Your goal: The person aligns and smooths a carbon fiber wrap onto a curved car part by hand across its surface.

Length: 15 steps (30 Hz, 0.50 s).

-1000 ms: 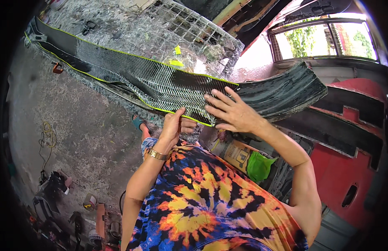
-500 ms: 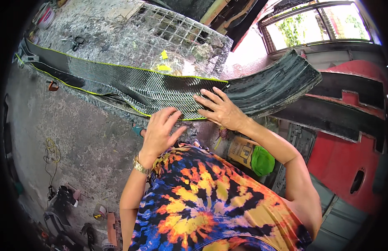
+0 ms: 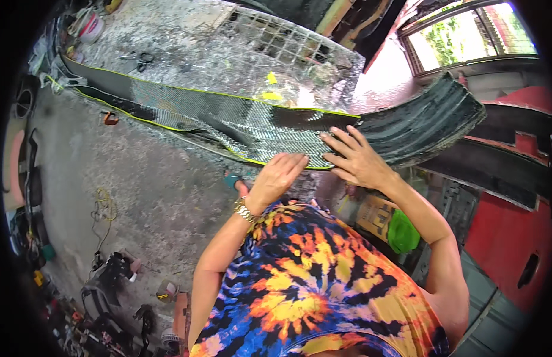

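Observation:
A long strip of black woven carbon fibre cloth [image 3: 276, 128], edged in yellow, lies along a curved dark mould [image 3: 424, 122] whose bare right end sticks out past it. My right hand [image 3: 362, 160] rests with spread fingers on the cloth's right end. Close beside it, my left hand [image 3: 279, 179] has its fingers stretched over the near yellow edge, the thumb hidden below. Ripples and a raised fold run through the cloth left of my hands.
Scissors [image 3: 139, 61], yellow scraps [image 3: 271, 95] and a white tub [image 3: 88, 28] sit on the stained worktable [image 3: 186, 44]. An orange clamp [image 3: 109, 118] grips near its edge. At right stand a green bag [image 3: 402, 232], a carton [image 3: 374, 215] and red panels [image 3: 505, 250].
My left hand has moved right, toward my right hand, and its fingers have flattened onto the cloth's near edge. My right hand stays at the cloth's end. The whole view has shifted.

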### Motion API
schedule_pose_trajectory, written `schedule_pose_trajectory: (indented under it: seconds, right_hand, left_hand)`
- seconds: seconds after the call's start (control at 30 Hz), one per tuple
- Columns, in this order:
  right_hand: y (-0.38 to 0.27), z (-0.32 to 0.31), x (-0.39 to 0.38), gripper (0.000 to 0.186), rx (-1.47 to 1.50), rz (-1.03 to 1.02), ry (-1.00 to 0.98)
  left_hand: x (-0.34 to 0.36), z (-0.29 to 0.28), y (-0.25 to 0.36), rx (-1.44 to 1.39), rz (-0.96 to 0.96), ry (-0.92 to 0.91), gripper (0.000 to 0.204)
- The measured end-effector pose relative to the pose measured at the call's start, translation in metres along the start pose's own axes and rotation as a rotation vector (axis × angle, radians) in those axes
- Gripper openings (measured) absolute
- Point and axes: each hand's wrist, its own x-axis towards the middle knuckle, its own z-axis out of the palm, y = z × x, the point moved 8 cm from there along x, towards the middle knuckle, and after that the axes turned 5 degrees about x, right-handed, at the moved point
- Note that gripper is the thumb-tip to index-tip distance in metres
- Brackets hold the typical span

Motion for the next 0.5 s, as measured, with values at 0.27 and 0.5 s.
schedule_pose_trajectory:
  seconds: [0.27,0.5]
  right_hand:
    - [-0.031,-0.032,-0.030,0.036,0.168,0.237,0.405]
    - [-0.125,0.006,-0.029,0.029,0.535,0.524,0.549]
  left_hand:
    - [0.000,-0.016,0.025,-0.211,-0.019,0.003,0.045]
    - [-0.054,-0.003,0.017,-0.800,-0.065,-0.405,0.015]
